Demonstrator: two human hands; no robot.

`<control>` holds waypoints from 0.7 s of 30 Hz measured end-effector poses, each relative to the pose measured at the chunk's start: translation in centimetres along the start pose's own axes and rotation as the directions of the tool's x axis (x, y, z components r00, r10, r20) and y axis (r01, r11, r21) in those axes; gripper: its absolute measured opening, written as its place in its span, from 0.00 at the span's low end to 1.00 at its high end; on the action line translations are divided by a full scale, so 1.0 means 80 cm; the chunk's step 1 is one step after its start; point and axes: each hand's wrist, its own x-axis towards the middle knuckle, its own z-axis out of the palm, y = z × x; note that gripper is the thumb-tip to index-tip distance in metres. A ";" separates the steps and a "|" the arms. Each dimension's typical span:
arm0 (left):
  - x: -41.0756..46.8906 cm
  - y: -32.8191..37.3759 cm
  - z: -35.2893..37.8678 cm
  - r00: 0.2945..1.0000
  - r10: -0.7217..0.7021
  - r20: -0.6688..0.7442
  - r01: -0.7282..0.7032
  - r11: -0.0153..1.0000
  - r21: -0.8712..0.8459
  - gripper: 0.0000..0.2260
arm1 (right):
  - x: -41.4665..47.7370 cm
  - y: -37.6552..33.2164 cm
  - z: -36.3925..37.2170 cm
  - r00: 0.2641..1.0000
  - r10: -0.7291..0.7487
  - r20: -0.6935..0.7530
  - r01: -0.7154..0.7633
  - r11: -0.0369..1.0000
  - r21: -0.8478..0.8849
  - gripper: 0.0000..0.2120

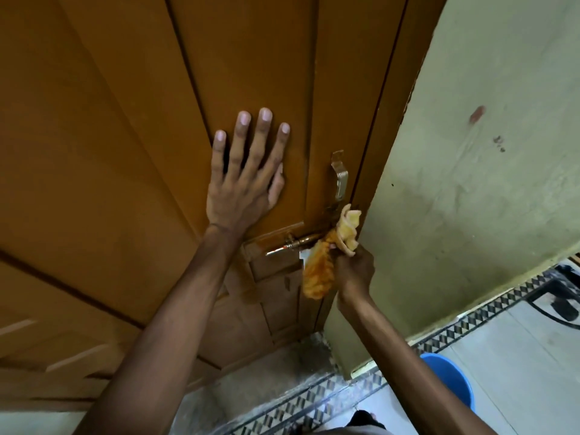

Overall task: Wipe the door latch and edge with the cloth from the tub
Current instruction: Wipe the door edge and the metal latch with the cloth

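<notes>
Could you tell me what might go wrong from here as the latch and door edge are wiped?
1. The cloth, bunched in the right hand, is pressed where the latch bolt meets the door edge; loose folds could snag on the bolt.
2. The right hand's fingers sit close to the gap between door and wall, so they might get pinched if the door shifts; the left hand, flat on the panel, probably steadies it.

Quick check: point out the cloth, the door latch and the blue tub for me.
cloth [317, 274], head view, on its hanging lower fold.
door latch [284, 248], head view, on the sliding bolt.
blue tub [452, 376], head view, on its visible rim and wall.
</notes>
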 end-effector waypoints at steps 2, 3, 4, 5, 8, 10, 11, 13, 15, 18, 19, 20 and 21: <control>0.001 -0.001 0.000 1.000 0.012 0.001 -0.012 1.000 -0.009 0.24 | 0.014 0.022 0.004 0.921 -0.387 0.055 0.382 0.861 -0.337 0.16; 0.002 0.000 -0.001 1.000 0.013 0.002 -0.013 1.000 -0.012 0.24 | 0.018 0.037 0.011 0.866 -0.465 0.184 0.498 0.767 -0.406 0.22; 0.002 0.000 -0.001 1.000 0.011 0.003 -0.011 1.000 -0.015 0.24 | 0.020 0.053 0.020 0.815 -0.493 0.305 0.579 0.671 -0.462 0.27; 0.001 0.000 -0.001 1.000 0.010 0.004 -0.010 1.000 -0.018 0.24 | 0.018 0.065 0.028 0.771 -0.505 0.388 0.636 0.581 -0.508 0.31; 0.002 -0.001 0.000 1.000 0.012 0.011 -0.011 1.000 -0.019 0.24 | 0.007 0.081 0.038 0.709 -0.525 0.470 0.704 0.559 -0.438 0.32; 0.003 -0.001 -0.002 1.000 0.018 0.021 -0.018 1.000 -0.023 0.24 | 0.004 0.066 0.029 0.714 -0.505 0.485 0.685 0.647 -0.335 0.30; 0.003 -0.002 -0.003 0.999 0.023 0.028 -0.022 0.999 -0.031 0.24 | 0.005 0.057 0.021 0.729 -0.503 0.465 0.666 0.680 -0.308 0.28; 0.004 -0.002 -0.007 0.999 0.023 0.047 -0.020 0.998 -0.058 0.24 | 0.008 0.039 0.004 0.795 -0.498 0.345 0.593 0.758 -0.272 0.22; 0.005 -0.004 -0.013 0.998 0.015 0.068 -0.008 0.994 -0.113 0.25 | 0.003 0.027 -0.002 0.830 -0.506 0.236 0.556 0.790 -0.261 0.20; 0.005 -0.013 -0.025 0.990 0.053 0.132 -0.028 0.982 -0.186 0.27 | -0.013 0.042 0.017 0.683 -0.618 0.389 0.730 0.552 -0.403 0.30; 0.004 -0.018 -0.028 0.985 0.086 0.152 -0.056 0.980 -0.191 0.27 | -0.018 0.059 0.031 0.569 -0.658 0.493 0.813 0.360 -0.457 0.33; 0.002 -0.024 -0.029 0.979 0.124 0.163 -0.093 0.978 -0.187 0.27 | -0.020 0.075 0.045 0.474 -0.662 0.581 0.861 0.209 -0.464 0.34; 0.000 -0.029 -0.029 0.973 0.161 0.164 -0.132 0.975 -0.177 0.27 | -0.021 0.088 0.056 0.425 -0.658 0.621 0.881 0.145 -0.450 0.32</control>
